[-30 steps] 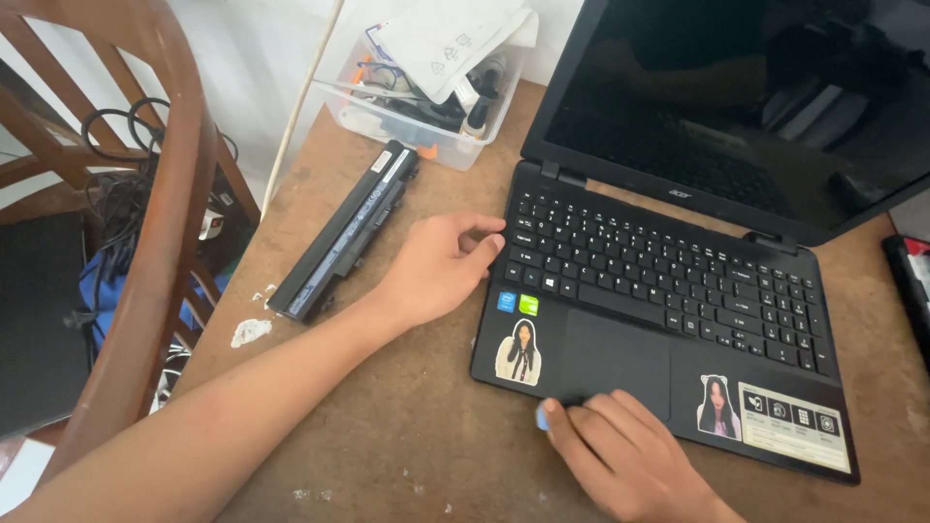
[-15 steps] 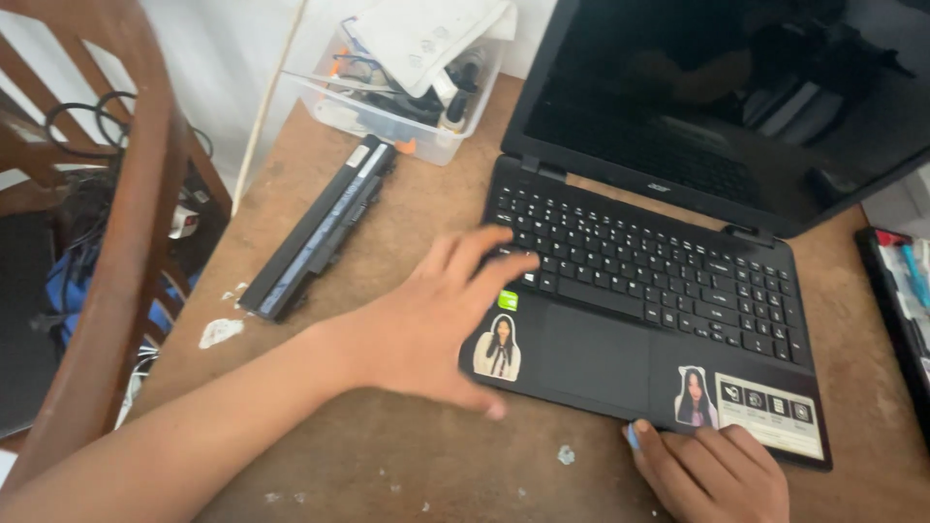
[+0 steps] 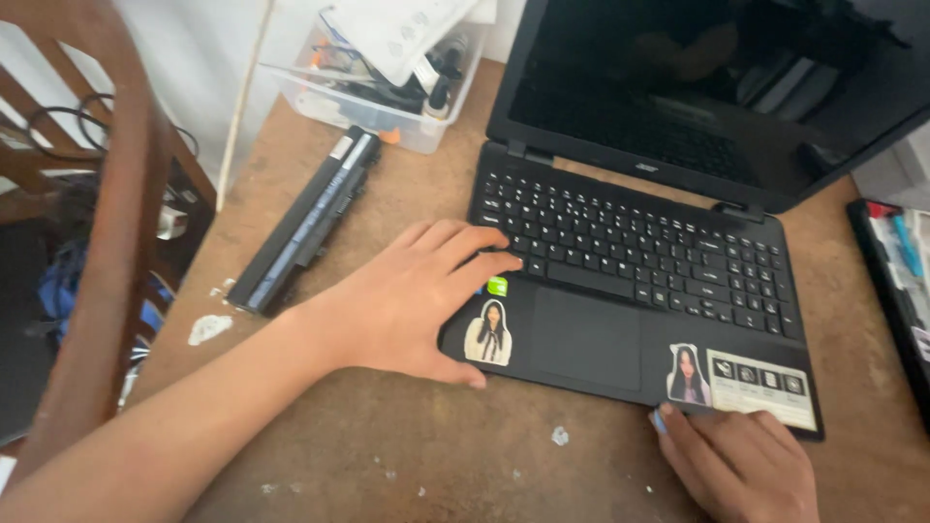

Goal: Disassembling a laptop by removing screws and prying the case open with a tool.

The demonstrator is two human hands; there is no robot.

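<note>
Resting flat and open on the laptop (image 3: 620, 291), the left hand (image 3: 412, 305) covers its front left corner, holding nothing. The right hand (image 3: 741, 465) touches the front right edge, fingers loose. The laptop sits open on the table (image 3: 407, 455), beside a long battery (image 3: 305, 221).

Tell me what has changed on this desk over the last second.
The left hand slid from the laptop's left edge onto its front left corner, thumb at the front edge. The right hand moved along the front edge to the right corner. The laptop stays open; the long black battery and clear bin kept their places.
</note>
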